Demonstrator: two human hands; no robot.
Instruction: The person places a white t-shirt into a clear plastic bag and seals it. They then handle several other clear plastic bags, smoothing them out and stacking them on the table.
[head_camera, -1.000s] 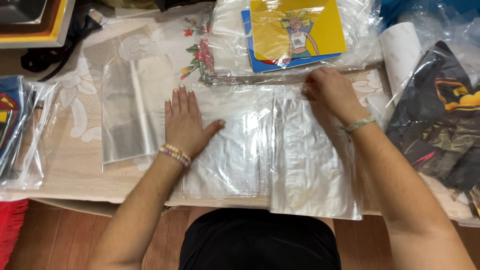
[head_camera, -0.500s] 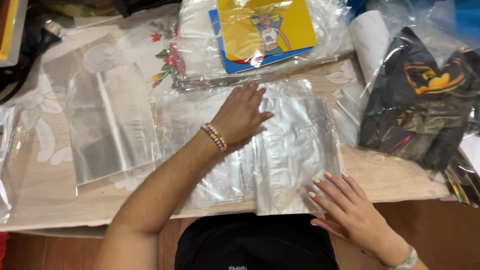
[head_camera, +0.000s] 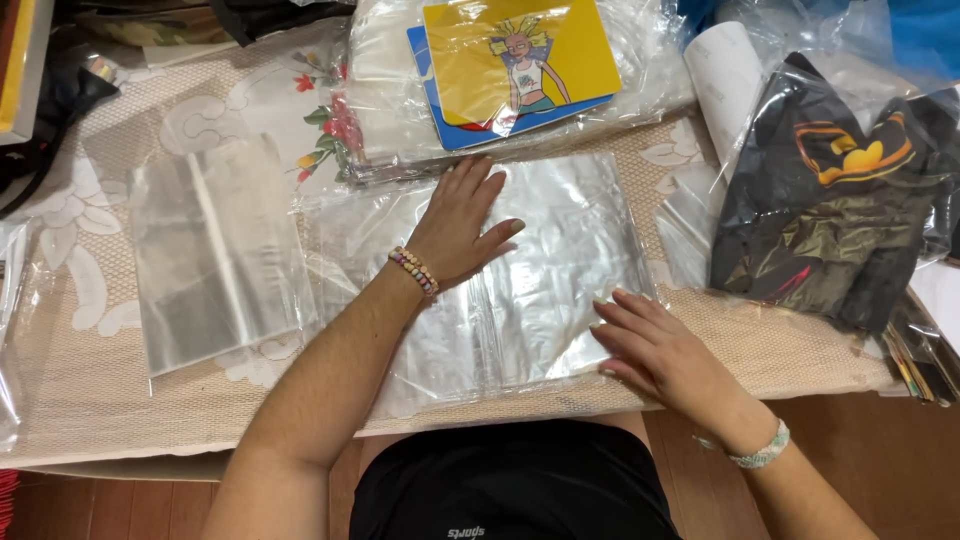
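Observation:
A stack of clear plastic bags (head_camera: 560, 250) lies flat on the lace-covered table (head_camera: 90, 400) in front of me. My left hand (head_camera: 462, 222), with a beaded bracelet at the wrist, presses palm down on the upper middle of the bags, fingers spread. Flat on the bags' lower right corner rests my right hand (head_camera: 655, 345), fingers together and pointing left, near the table's front edge. Neither hand grips anything.
Another clear bag (head_camera: 215, 255) lies at the left. A yellow and blue cartoon card in plastic (head_camera: 520, 60) sits on a pile at the back. Bagged black printed clothing (head_camera: 840, 190) is at the right, with a white paper roll (head_camera: 728, 75) behind it.
My right hand went from the bags' top right corner down to their lower right corner. My left hand slid up and right across the bags. The view shifted left.

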